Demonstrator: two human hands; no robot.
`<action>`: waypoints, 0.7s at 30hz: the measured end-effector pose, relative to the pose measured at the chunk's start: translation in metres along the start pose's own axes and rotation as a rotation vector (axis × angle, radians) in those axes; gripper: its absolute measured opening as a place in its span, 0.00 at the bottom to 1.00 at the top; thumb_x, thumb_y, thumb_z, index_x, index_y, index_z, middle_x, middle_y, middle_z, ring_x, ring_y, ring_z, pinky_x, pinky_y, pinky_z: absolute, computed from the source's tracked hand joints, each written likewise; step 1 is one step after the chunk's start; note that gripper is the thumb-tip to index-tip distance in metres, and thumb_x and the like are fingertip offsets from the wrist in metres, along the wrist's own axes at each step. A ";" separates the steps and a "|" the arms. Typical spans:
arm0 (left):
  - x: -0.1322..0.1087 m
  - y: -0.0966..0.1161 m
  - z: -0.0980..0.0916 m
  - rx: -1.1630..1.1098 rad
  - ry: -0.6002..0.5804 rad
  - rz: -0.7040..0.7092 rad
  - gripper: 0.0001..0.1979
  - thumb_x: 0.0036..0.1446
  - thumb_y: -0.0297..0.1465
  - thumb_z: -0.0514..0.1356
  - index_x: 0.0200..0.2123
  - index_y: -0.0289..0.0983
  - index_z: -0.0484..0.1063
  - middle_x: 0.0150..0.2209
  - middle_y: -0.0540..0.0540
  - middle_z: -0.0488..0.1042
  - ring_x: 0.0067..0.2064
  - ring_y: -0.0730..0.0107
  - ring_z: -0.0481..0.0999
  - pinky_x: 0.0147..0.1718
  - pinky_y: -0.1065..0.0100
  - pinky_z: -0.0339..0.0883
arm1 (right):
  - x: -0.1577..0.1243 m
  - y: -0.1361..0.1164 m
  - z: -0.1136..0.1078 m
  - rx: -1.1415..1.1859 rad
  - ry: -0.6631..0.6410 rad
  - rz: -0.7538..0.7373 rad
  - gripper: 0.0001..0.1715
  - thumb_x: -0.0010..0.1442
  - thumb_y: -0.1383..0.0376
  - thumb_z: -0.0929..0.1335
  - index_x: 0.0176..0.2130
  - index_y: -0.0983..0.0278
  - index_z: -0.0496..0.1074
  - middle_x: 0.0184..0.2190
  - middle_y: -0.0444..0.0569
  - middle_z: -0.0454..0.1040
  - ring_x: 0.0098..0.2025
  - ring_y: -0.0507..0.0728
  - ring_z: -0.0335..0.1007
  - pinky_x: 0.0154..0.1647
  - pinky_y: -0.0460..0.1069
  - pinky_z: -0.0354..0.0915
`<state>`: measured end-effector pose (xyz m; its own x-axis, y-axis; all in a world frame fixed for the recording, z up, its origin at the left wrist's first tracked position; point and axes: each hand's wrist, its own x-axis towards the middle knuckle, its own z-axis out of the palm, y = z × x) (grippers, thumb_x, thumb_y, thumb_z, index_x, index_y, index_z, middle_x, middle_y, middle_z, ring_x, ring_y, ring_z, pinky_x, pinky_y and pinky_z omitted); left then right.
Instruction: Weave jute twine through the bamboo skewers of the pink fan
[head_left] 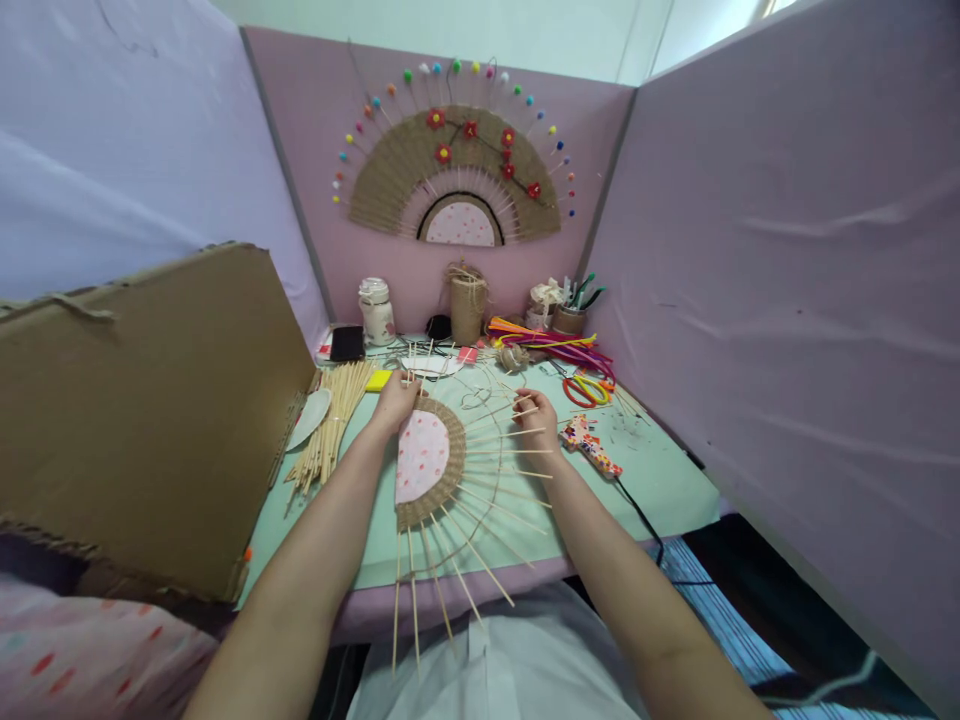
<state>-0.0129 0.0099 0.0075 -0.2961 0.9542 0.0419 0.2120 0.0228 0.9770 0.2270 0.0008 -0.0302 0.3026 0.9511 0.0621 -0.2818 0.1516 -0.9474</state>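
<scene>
Mid-tabletop, left hand (396, 400) grips the half-made fan (422, 458), steadying it while right hand (537, 417) pinches a skewer (491, 414).

My left hand (395, 402) lies over the far rim of the fan (424, 460), so that stretch of rim and my fingertips are hidden; I cannot tell whether I am pinching anything there. To the right of the fan, my right hand (537, 416) meets the skewers (502, 455), too small to tell how many it touches. Left of the fan, the cardboard sheet (150, 420) covers the near end of the stick bundle (330, 430) and is cut off by the picture's edge. Right of the fan, the cable (637, 515) drops behind the table (667, 490) edge. Beyond the fan, the small bits (450, 355) are too tiny to name.
</scene>
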 end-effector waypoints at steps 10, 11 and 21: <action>-0.017 0.024 -0.017 -0.570 -0.306 -0.163 0.11 0.45 0.29 0.64 0.33 0.36 0.68 0.33 0.48 0.75 0.35 0.69 0.77 0.30 0.71 0.69 | -0.012 -0.014 0.006 0.209 -0.214 0.220 0.14 0.42 0.60 0.73 0.29 0.62 0.69 0.25 0.42 0.71 0.24 0.48 0.65 0.23 0.44 0.62; -0.017 0.025 -0.019 -0.592 -0.342 -0.221 0.10 0.46 0.30 0.63 0.34 0.36 0.69 0.34 0.46 0.76 0.35 0.68 0.78 0.29 0.72 0.69 | -0.014 -0.015 0.007 0.207 -0.244 0.235 0.14 0.41 0.60 0.73 0.28 0.62 0.70 0.24 0.43 0.71 0.24 0.49 0.65 0.23 0.45 0.62; -0.020 0.026 -0.021 -0.451 -0.417 -0.277 0.11 0.54 0.34 0.60 0.32 0.32 0.76 0.35 0.41 0.78 0.29 0.74 0.73 0.25 0.75 0.65 | -0.022 -0.019 0.009 0.207 -0.419 0.264 0.12 0.43 0.58 0.73 0.25 0.62 0.71 0.23 0.42 0.70 0.23 0.49 0.65 0.24 0.45 0.60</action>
<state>-0.0210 -0.0146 0.0361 0.1206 0.9684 -0.2182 -0.2568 0.2427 0.9355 0.2178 -0.0209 -0.0110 -0.1798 0.9837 -0.0096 -0.4861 -0.0973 -0.8685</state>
